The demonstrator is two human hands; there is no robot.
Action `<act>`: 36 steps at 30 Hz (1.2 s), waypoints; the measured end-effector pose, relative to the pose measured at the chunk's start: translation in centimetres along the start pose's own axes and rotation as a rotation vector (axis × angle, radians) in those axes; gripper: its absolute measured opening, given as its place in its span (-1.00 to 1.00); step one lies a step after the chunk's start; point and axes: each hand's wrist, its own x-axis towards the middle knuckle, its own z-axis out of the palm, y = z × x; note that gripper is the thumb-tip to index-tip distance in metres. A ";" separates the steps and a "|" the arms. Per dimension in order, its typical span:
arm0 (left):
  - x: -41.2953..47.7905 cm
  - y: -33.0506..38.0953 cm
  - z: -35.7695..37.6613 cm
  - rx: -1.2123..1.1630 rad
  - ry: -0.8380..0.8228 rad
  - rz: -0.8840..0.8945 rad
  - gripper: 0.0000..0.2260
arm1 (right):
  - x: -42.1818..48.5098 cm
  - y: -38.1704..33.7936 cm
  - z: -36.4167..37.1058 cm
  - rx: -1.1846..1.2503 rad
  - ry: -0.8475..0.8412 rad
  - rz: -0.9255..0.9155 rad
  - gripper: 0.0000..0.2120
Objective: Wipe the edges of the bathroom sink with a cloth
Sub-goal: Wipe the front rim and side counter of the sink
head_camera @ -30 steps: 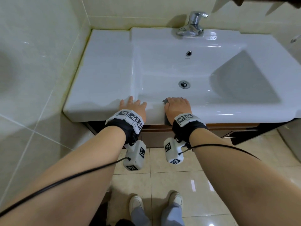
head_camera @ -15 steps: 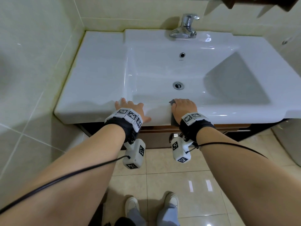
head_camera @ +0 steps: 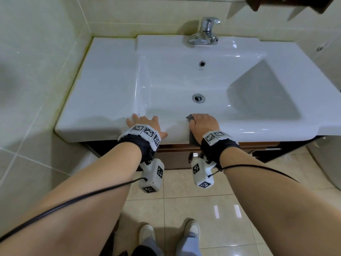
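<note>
Head view: right hand (head_camera: 203, 124) holds one cloth (head_camera: 193, 139), left hand (head_camera: 145, 123) on one sink (head_camera: 110, 80).

Pale tiled walls (head_camera: 36, 89), glossy beige floor tiles (head_camera: 193, 209) catching light reflections, dark wooden cabinet (head_camera: 175, 159) against the wall

Dark grey cloth (head_camera: 193, 139) draped over front edge of white sink (head_camera: 110, 80).

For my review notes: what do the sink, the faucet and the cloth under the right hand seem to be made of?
The sink looks like glazed white ceramic: glossy, with sharp light reflections. The faucet looks like chromed metal, mirror-bright silver. The cloth under the right hand is a dark grey, matte soft fabric draped over the front edge; its weave is too small to tell.
</note>
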 end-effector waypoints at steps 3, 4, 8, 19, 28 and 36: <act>0.4 0.1 0.3 -0.044 0.010 0.028 -0.46 | 0.0 0.2 -0.1 -0.030 -0.009 0.033 -0.64; 0.6 0.2 0.4 -0.050 0.014 0.030 -0.47 | 0.1 -0.2 -0.2 -0.036 -0.014 0.041 -0.64; 1.6 0.6 1.3 -0.043 -0.014 0.051 -0.48 | 0.1 -2.5 0.1 -0.007 -0.062 -0.029 -0.64; 2.7 0.7 2.3 -0.046 -0.046 0.088 -0.53 | 0.0 2.6 -1.8 0.020 -0.072 0.012 -0.68; 2.8 1.7 2.1 -0.039 -0.067 0.069 -0.52 | 0.1 -0.3 -0.7 0.000 -0.081 -0.041 -0.66; 2.4 2.6 1.1 -0.016 -0.092 0.110 -0.48 | -0.4 0.6 -1.0 0.035 -0.070 -0.118 -0.63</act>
